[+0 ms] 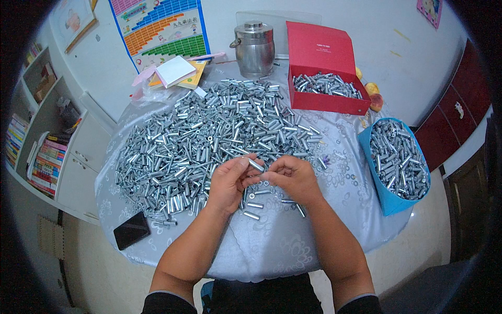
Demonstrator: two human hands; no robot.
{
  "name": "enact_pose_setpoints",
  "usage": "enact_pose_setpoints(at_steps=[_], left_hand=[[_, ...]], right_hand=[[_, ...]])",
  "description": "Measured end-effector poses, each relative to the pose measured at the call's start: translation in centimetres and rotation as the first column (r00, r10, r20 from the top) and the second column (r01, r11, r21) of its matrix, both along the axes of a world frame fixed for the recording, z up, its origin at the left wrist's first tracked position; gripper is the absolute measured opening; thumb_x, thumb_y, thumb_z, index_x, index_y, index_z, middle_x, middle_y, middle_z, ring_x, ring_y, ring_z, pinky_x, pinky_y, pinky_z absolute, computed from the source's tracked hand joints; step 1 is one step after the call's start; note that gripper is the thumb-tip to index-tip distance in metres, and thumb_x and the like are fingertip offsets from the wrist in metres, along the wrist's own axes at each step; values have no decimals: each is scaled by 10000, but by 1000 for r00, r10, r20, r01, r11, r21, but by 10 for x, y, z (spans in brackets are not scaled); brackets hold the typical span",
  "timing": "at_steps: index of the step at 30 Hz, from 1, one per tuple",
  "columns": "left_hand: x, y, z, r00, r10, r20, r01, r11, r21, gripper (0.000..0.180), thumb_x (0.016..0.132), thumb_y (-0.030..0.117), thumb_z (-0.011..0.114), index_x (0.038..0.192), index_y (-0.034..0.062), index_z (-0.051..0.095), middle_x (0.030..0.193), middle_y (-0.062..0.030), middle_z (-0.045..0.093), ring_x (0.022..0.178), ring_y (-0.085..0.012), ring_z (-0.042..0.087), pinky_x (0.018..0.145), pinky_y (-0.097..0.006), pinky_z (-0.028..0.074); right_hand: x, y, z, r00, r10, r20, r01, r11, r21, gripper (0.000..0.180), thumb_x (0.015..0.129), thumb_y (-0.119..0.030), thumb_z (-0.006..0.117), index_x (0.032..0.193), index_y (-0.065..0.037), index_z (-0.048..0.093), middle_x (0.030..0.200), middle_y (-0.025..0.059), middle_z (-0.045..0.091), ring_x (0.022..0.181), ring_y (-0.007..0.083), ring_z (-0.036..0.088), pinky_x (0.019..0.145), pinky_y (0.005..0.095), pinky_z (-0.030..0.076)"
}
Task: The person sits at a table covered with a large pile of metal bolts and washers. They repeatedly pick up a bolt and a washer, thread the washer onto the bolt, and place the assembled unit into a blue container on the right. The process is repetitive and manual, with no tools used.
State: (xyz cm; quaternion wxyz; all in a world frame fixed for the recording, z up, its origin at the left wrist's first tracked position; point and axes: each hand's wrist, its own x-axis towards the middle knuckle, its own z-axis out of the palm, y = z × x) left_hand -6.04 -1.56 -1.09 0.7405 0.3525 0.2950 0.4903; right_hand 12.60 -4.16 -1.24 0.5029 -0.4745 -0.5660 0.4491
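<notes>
On the silver-grey patterned tablecloth (246, 259), a flat black rectangular device (131, 231) lies at left, near a broad heap of shiny metal tubes (193, 133). At the heap's near edge, my left hand (228, 180) pinches one short silvery metal cylinder (255, 165). My right hand (294, 178) curls at its right end; I cannot tell whether it grips. Farther right, an open red box (328, 104) and a blue open-topped container (398, 204) hold similar pieces.

I see the left forearm (194, 246) and right forearm (335, 236) angled inward, bare; the left hand (228, 179) curls in a pinch, and close beside it the right hand (294, 177) crooks its fingers!
</notes>
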Motion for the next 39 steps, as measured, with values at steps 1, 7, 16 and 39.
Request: enact_pose_setpoints(at_steps=[1, 7, 16, 39], left_hand=[[0, 0, -1, 1000, -2, 4, 2, 1000, -2, 325, 961, 204, 567, 1188, -29, 573, 1055, -155, 677, 874, -181, 678, 763, -304, 581], [-4, 3, -3, 998, 44, 44, -43, 999, -7, 309, 952, 206, 581, 1181, -1, 584, 1095, -161, 663, 978, -225, 658, 836, -343, 566], [-5, 4, 1, 995, 51, 84, -57, 996, 69, 270, 961, 160, 556, 1173, -3, 581, 1195, -186, 609, 1151, -301, 582, 978, -437, 504], [-3, 7, 1, 968, 223, -111, -217, 974, 63, 256, 918, 22, 581, 1171, -12, 555, 1091, -163, 649, 974, -249, 669, 815, -340, 591]], right_hand=[[-2, -1, 1, 999, -17, 36, 16, 1000, 14, 142, 781, -83, 781, 800, -28, 651, 691, 6, 630, 629, 52, 564, 553, 218, 450], [3, -3, 10, 978, -98, 183, 95, 995, 25, 186, 770, -131, 798, 755, -31, 642, 653, 12, 622, 594, 59, 553, 539, 234, 450], [16, 6, 9, 921, -358, 155, 363, 932, 1, 187, 806, -165, 759, 806, 2, 674, 685, 48, 638, 615, 86, 551, 576, 251, 455], [-7, 11, -12, 634, -205, 745, -149, 914, 378, 107, 749, -151, 739, 844, -105, 719, 851, 70, 623, 815, 264, 627, 709, 372, 511]])
